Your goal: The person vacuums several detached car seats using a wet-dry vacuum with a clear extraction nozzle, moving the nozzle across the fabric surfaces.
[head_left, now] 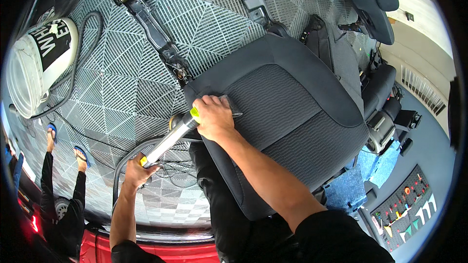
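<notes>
A dark grey car seat [292, 112] lies tilted on a grey patterned grid floor. My right hand [213, 116] grips the front end of a silver vacuum wand [170, 139] with a clear nozzle [233, 109] pressed on the seat cushion near its left corner. My left hand [135, 170] holds the wand's rear end, where the grey hose [122, 165] joins it.
A white bucket-like vacuum canister [36, 65] stands at the left with its hose curling over the floor. Metal seat rails [156, 34] lie on the floor at top. Another person's legs in sandals [63, 185] are at lower left. A tool board [407, 209] is at lower right.
</notes>
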`<state>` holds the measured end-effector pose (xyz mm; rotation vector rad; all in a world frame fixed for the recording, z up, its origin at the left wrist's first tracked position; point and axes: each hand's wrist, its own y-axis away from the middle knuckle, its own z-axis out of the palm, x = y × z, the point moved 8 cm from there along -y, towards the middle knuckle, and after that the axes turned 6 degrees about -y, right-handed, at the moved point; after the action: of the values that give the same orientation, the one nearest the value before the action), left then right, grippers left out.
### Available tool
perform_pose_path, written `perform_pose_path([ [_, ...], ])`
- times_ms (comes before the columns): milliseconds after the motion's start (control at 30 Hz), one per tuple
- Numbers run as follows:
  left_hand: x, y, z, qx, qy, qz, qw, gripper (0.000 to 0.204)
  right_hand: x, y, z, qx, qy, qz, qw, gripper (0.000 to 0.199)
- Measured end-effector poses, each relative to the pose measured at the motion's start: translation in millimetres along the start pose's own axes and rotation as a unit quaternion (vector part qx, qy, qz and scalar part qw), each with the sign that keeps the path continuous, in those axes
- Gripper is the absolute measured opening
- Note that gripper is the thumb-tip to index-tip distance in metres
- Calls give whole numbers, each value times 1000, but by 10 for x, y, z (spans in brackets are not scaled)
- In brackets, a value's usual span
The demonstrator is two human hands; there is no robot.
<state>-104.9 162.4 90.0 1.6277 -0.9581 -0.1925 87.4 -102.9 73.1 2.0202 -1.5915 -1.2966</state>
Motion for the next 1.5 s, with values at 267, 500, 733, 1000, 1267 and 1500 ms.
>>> perform_pose_path([
  [267,-304,355,-210,-5,-23,-45,999,42,-422,149,337,-26,-23,-10,999,46],
  [500,-629,601,-278,17,18,-40,999,42,-629,242,498,-38,-34,-16,999,49],
  [733,-595,923,-425,0,10,-118,993,44,-828,412,655,-37,-89,-23,995,49],
  [1000,-729,1988,-912,75,35,-153,985,48,-1507,861,685,-99,-137,-134,977,40],
  [1267,795,464,-356,124,71,1,990,62,-611,59,-1316,-123,27,-151,981,70],
  [1500,1755,-559,74,135,9,101,986,78,485,-404,-1984,-103,-19,-71,992,59],
])
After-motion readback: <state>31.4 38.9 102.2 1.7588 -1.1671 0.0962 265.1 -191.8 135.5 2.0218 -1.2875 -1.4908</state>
